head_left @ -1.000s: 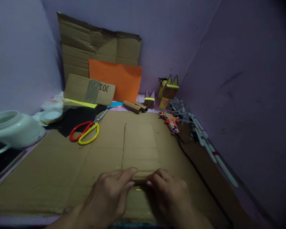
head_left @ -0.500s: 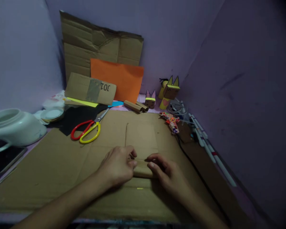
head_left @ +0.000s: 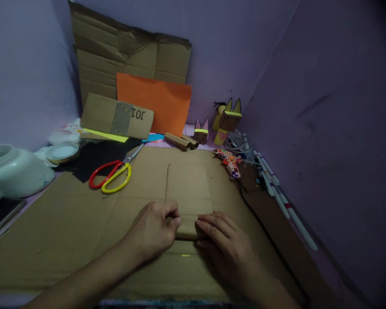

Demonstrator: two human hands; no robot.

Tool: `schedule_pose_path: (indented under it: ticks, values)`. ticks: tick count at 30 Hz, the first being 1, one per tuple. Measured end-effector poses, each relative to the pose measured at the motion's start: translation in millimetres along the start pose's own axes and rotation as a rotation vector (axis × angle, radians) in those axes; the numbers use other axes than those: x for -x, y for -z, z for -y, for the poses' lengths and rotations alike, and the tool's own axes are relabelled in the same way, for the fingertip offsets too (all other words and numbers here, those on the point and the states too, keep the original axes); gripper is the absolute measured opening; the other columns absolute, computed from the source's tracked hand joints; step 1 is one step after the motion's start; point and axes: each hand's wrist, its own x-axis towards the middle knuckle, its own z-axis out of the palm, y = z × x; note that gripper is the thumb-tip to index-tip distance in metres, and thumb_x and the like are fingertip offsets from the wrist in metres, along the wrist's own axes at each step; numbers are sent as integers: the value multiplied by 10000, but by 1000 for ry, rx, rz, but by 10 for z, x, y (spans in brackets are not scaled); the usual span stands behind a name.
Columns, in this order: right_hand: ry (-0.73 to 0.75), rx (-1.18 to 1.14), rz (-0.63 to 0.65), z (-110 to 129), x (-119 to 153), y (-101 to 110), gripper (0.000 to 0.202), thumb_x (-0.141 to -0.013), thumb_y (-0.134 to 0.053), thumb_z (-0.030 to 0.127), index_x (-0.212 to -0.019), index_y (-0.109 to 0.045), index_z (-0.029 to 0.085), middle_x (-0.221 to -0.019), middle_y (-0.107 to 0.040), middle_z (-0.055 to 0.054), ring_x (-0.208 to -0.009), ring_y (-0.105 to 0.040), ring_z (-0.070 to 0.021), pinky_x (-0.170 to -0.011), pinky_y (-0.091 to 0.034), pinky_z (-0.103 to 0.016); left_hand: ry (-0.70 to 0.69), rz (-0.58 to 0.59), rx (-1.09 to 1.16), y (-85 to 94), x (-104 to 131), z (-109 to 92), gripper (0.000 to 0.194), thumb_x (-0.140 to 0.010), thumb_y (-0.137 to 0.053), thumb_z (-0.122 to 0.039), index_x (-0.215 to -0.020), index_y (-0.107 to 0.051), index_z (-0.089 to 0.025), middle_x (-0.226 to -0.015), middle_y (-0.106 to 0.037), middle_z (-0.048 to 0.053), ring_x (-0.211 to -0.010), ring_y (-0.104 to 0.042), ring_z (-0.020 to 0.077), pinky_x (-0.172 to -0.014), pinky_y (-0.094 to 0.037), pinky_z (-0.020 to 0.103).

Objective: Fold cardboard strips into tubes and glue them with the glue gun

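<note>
A thin rectangular cardboard piece lies on a large cardboard sheet, its near end folded over into a thick flap. My left hand is closed in a pinch at the left end of that fold, thumb and forefinger together. Across the fold's right end lie the fingers of my right hand, pressing down from above. Its thumb sits low at the near edge, mostly in shadow. A short stretch of the fold shows between the two hands.
Scissors with red and yellow handles lie left. Behind stand orange paper and a taped cardboard strip. A white pot is far left. Paper figures, a patterned glue gun and its black cord are on the right.
My right hand has gone from curled fingertips at the fold to fingers laid flatter across it. My left hand stays pinched at the left end. The view has shifted slightly.
</note>
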Motion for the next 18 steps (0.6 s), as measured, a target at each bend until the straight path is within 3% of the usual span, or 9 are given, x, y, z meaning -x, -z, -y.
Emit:
schedule_pose_path:
  ticks: [5, 10, 18]
  values:
    - [35, 44, -108, 16, -11, -53, 188, -865, -537, 182, -1045, -591, 176, -936, -722, -78, -852, -662, -197, -821, -531, -431, -108, 16, 74, 43, 130, 54, 176, -820, -453, -186, -762, -619, -182, -656, -538, -15, -622, -524, 129, -587, -399, 246]
    - [28, 36, -75, 16, -19, -42, 187, -850, -550, 147, -1026, -607, 169, -938, -729, -60, -848, -664, -201, -813, -530, -419, -307, -34, 76, 49, 244, 119, 250, -782, -507, -104, -1007, -574, -189, -1040, -494, 52, -969, -522, 163, -812, -446, 273]
    - [-7, 55, 9, 34, -22, -66, 217, -857, -498, 124, -1048, -600, 138, -976, -709, -90, -871, -634, -201, -742, -554, -349, -456, -97, -99, -46, 269, 174, 161, -822, -480, -96, -932, -588, -142, -922, -547, 74, -865, -542, 190, -737, -474, 311]
